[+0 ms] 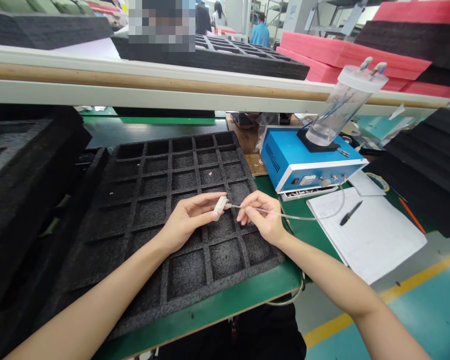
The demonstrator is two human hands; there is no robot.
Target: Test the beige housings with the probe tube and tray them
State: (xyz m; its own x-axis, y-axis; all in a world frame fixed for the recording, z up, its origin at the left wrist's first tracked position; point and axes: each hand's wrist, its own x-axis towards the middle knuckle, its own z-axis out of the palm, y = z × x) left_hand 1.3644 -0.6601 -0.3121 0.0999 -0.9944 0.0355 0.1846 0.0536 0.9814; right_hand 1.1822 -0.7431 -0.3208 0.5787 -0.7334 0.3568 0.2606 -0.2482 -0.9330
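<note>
With our left hand [187, 220] we pinch the small white part [220, 208], best held steady, above the black foam tray [187, 275]. Our right hand [264, 217] grips the clear tube [303, 218] near its tip, ideally aligned with the part and unkinked.

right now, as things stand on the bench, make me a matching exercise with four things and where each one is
Things:
1. white part
2. clear tube
3. black pen
4. clear cylinder

Places:
A. on top of the blue box
B. pinched in the right hand
C. lying on the white paper
D. held in the left hand

Pairs: 1-D, 2-B, 3-C, 4-A
</note>
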